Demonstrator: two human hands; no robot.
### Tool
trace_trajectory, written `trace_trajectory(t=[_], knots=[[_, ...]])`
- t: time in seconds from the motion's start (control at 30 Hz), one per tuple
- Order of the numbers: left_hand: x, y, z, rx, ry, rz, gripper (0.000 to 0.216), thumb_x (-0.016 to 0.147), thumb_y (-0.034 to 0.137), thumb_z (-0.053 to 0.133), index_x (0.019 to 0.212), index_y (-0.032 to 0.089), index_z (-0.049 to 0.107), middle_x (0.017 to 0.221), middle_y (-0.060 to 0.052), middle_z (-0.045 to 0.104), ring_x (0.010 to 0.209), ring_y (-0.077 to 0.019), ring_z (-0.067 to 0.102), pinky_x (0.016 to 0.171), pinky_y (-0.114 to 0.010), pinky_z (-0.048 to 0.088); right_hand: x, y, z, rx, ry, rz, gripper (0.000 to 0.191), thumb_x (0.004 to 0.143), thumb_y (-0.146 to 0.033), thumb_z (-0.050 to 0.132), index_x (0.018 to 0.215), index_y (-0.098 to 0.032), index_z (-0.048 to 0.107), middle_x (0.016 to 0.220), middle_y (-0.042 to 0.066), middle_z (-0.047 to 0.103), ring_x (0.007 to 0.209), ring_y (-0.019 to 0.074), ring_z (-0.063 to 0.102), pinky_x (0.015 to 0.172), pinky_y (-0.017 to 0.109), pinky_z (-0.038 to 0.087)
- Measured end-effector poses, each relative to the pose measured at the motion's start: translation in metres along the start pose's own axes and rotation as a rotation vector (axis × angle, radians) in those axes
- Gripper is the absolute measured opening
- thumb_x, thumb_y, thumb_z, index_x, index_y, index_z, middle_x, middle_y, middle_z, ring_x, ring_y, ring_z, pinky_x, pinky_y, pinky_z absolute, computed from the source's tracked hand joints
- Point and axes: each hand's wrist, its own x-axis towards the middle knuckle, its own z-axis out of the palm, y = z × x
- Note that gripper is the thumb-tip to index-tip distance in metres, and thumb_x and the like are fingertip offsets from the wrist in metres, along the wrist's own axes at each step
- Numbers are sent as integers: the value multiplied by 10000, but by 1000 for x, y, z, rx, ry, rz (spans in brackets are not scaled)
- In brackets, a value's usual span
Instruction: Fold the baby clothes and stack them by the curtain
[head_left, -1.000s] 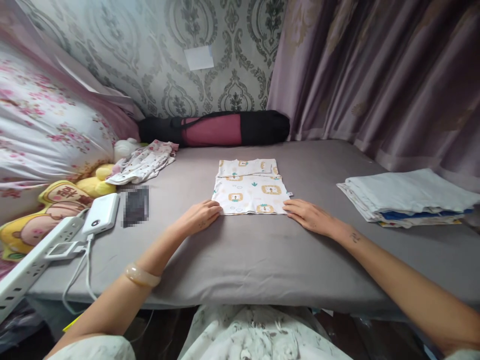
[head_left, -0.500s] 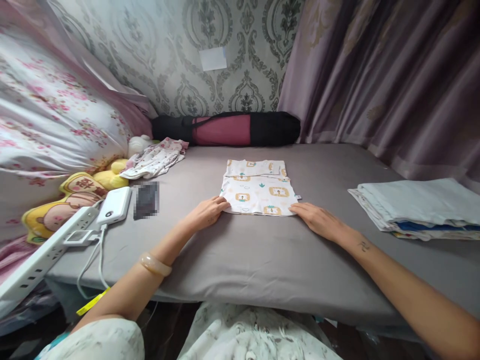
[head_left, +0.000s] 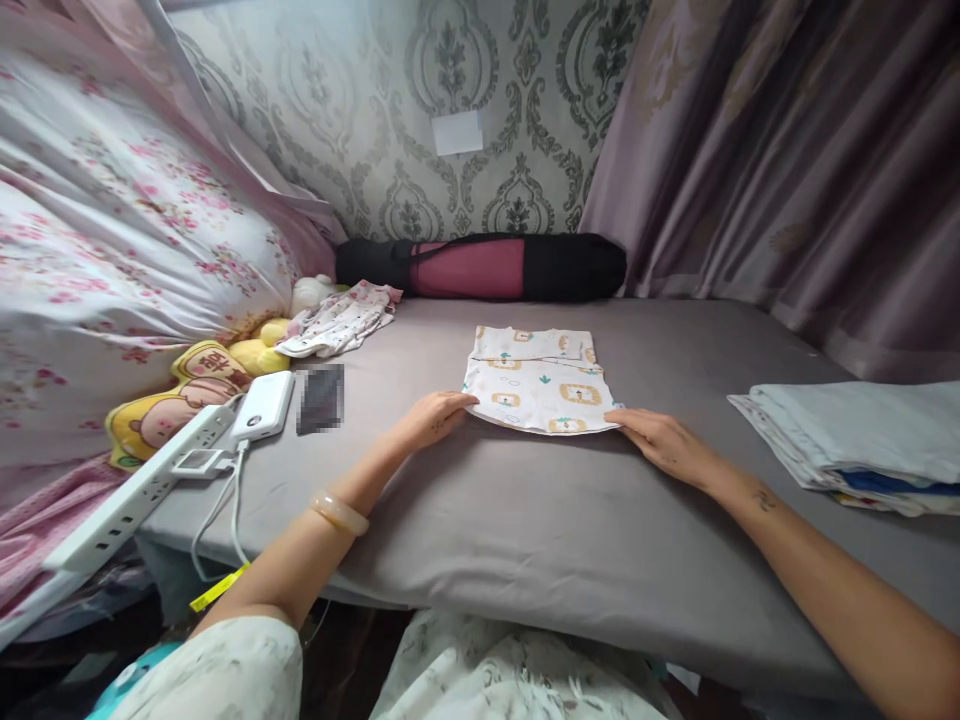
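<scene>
A small white garment (head_left: pixel 536 385) with tan and green prints lies on the grey bed sheet (head_left: pixel 517 520), its far part folded over towards me. My left hand (head_left: pixel 442 415) pinches its near left corner between thumb and fingers. At the near right corner, my right hand (head_left: pixel 652 435) grips the cloth the same way. Between the two hands the near edge is slightly lifted and sags in a shallow curve. The kind of garment is not certain from its folded shape.
Folded light-blue cloths (head_left: pixel 862 430) are stacked on the right. To the left lie a white power bank (head_left: pixel 266 405), a power strip (head_left: pixel 150 490), a blurred dark object (head_left: pixel 320 398), plush toys (head_left: pixel 180 400) and a crumpled spotted garment (head_left: pixel 345 320). A black and maroon bag (head_left: pixel 472 268) lies along the wall.
Both hands have taken hold of the garment's near corners and raised that edge a little; before, they rested at the corners. The view has shifted slightly left.
</scene>
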Motion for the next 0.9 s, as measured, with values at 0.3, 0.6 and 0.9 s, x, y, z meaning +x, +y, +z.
trace_trajectory(t=[0.3,0.6,0.9], knots=[[-3,7,-26,57,-57,20,403,982,289,335,1288,222,588,1301,-74,636,1181,-223,610,970,-326,482,5,-12,-36,-86,-15,3,380,972,-220,340,1187,-222,654,1201,77,689,1067,250,670,882,387,551],[-21,22,-32,13,-94,120,406,978,298,330,1262,231,612,1273,-69,655,1179,-226,612,973,-349,491,-20,-21,-36,-161,-17,-52,417,910,-69,398,1200,-234,648,1211,71,685,1079,231,662,911,378,534],[10,4,-21,-187,70,-216,395,907,390,434,1119,179,692,828,-37,725,698,-165,641,661,-245,467,8,-10,-40,27,15,80,339,946,-187,398,1136,-247,671,1097,52,712,977,193,667,837,296,502]])
